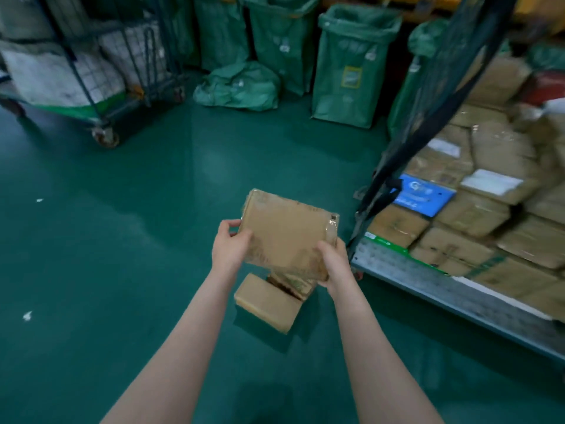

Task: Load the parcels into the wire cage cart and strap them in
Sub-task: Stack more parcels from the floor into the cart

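Parcel (287, 237) held up over the green floor (122, 240), just left of the wire cage cart (397, 261). Left hand (229, 244) gripping its left edge. Right hand (334, 264) curled round its near right corner. Both arms stretched out in front. Small boxes (266, 301) lying on the floor right under it. Brown parcels (477, 209) piled inside the cart

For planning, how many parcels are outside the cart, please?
3: brown cardboard parcel held up; a flat brown box on the green floor beneath; a half-hidden parcel beside it. More possibly hidden.
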`<action>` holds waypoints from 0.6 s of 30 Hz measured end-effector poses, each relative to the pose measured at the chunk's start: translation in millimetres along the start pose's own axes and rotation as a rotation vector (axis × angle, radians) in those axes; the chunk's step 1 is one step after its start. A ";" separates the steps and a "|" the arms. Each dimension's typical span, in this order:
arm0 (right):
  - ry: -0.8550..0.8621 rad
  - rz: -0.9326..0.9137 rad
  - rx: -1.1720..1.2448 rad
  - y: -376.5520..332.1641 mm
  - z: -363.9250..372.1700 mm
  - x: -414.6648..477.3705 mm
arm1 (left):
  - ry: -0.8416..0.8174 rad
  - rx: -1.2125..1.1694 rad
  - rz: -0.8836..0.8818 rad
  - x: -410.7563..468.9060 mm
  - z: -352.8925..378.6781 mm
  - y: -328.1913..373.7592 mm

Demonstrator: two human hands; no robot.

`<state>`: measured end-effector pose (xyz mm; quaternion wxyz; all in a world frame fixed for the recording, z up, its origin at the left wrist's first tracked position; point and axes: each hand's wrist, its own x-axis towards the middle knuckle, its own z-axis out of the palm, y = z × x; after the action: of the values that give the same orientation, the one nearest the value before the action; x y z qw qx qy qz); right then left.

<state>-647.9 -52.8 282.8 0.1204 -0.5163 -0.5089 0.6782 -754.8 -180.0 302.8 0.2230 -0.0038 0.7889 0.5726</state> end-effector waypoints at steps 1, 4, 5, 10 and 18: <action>0.015 -0.015 0.009 -6.9 -11.3 -6.0 | -0.015 -0.008 0.027 -7.1 7.5 9.7; 0.040 -0.042 0.065 -22.2 -44.7 -19.4 | -0.051 -0.014 0.081 -28.6 30.2 31.8; 0.051 -0.065 0.088 -27.4 -58.2 -23.2 | -0.071 -0.013 0.096 -36.2 40.9 38.6; 0.125 -0.125 0.177 -38.4 -116.8 -30.2 | -0.146 0.005 0.097 -69.7 86.6 59.1; 0.244 -0.140 0.279 -39.3 -214.5 -34.3 | -0.301 -0.009 0.102 -127.2 163.4 75.2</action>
<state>-470.6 62.8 345.6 0.2985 -0.5363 -0.4266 0.6643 -603.1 -38.0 375.9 0.3091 0.1210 0.7434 0.5806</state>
